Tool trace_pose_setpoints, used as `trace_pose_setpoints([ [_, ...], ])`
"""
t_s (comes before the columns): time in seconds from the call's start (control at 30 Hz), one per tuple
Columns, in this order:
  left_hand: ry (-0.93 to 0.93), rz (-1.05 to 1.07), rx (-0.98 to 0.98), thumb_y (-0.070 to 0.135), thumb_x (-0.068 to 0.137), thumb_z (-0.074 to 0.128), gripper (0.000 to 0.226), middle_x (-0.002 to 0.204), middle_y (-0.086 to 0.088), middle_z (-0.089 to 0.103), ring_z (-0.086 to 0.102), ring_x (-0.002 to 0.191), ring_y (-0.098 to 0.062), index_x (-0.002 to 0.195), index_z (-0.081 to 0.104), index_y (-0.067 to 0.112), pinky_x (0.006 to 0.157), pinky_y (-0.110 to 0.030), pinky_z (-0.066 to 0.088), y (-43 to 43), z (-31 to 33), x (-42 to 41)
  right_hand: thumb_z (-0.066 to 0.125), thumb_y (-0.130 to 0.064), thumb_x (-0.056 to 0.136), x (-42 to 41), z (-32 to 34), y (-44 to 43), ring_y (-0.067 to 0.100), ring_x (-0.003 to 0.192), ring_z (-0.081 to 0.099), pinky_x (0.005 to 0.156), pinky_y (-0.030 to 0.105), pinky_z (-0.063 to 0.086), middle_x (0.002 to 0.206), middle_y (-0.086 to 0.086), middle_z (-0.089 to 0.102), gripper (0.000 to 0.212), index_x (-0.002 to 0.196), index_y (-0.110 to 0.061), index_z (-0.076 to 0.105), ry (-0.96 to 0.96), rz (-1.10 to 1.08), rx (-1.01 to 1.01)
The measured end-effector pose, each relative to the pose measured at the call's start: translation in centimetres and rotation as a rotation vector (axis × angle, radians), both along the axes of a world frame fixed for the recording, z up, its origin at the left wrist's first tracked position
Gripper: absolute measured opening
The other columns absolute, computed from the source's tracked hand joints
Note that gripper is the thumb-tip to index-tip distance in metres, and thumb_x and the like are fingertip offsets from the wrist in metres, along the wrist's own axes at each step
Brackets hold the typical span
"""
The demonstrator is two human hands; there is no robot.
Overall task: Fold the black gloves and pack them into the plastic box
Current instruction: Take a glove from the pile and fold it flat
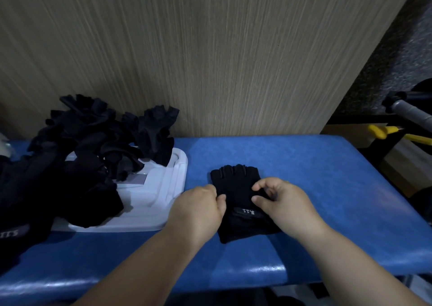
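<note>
Left hand (201, 202) and right hand (278, 200) each pinch an edge of the black glove (236, 184) lying flat on the blue surface (327, 188), beside the glove pile (88, 146).

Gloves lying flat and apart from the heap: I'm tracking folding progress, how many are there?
1. A single black glove lies flat on the blue bench, under both hands. The rest are a tangled pile on the white tray; that heap cannot be counted.
</note>
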State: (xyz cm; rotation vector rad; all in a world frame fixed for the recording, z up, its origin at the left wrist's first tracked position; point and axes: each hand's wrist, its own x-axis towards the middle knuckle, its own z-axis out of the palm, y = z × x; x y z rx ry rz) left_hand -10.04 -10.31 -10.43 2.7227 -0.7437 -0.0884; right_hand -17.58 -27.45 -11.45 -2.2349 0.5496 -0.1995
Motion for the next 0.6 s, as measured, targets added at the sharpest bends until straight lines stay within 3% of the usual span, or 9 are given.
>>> trace_pose_setpoints([
  [0.13,-0.092,-0.009,-0.259,0.032,0.094,0.052,0.014,0.091,0.009,0.047,0.047,0.086,-0.013,0.092,0.044,0.021,0.074,-0.024,0.036,0.4,-0.4,0.2,0.070,-0.031,0.085,0.0,1.1,-0.3,0.002,0.065,0.059,0.060,0.008,0.042,0.092,-0.004,0.058,0.016,0.085,-0.043,0.059,-0.088,-0.004,0.003],
  [0.2,-0.125,-0.090,-0.422,0.026,0.093,0.054,0.014,0.106,0.012,0.051,0.047,0.102,-0.012,0.106,0.053,0.022,0.088,-0.021,0.035,0.4,-0.2,0.2,0.067,-0.024,0.088,-0.1,1.4,-0.5,-0.007,0.081,0.057,0.071,0.002,0.039,0.097,-0.010,0.059,0.021,0.088,-0.044,0.061,-0.209,0.017,-0.015],
  [0.27,-0.059,-0.207,-0.471,0.026,0.097,0.048,0.028,0.125,0.016,0.052,0.040,0.122,-0.004,0.124,0.054,0.026,0.101,-0.017,0.027,0.3,0.1,0.2,0.062,-0.020,0.092,0.0,1.6,-0.5,-0.010,0.105,0.051,0.091,0.007,0.036,0.109,-0.018,0.060,0.023,0.099,-0.042,0.065,-0.270,0.119,-0.066],
  [0.37,0.075,-0.391,-0.267,0.033,0.103,0.034,0.045,0.153,0.020,0.029,0.010,0.144,0.004,0.147,0.032,0.032,0.119,-0.025,0.007,0.1,-0.2,0.3,0.047,-0.030,0.097,-0.1,1.3,-0.1,-0.002,0.136,0.031,0.110,0.016,0.022,0.133,-0.023,0.049,0.031,0.124,-0.044,0.053,-0.164,0.324,-0.129],
  [0.47,0.134,-0.449,0.052,0.041,0.103,0.020,0.052,0.159,0.020,0.003,-0.010,0.144,0.003,0.153,0.007,0.033,0.121,-0.033,-0.006,0.4,-1.1,0.6,0.036,-0.037,0.102,-0.4,1.3,0.3,-0.010,0.137,0.002,0.109,0.011,0.006,0.141,-0.032,0.025,0.043,0.144,-0.041,0.031,0.087,0.451,-0.114],
  [0.6,0.125,-0.404,0.176,0.050,0.101,0.015,0.057,0.158,0.020,-0.013,-0.018,0.142,0.002,0.152,-0.004,0.033,0.120,-0.035,-0.009,0.9,-1.2,0.7,0.025,-0.042,0.102,-0.6,1.2,0.2,-0.007,0.139,-0.010,0.114,0.017,-0.005,0.155,-0.023,0.011,0.049,0.150,-0.034,0.020,0.195,0.503,-0.189],
])
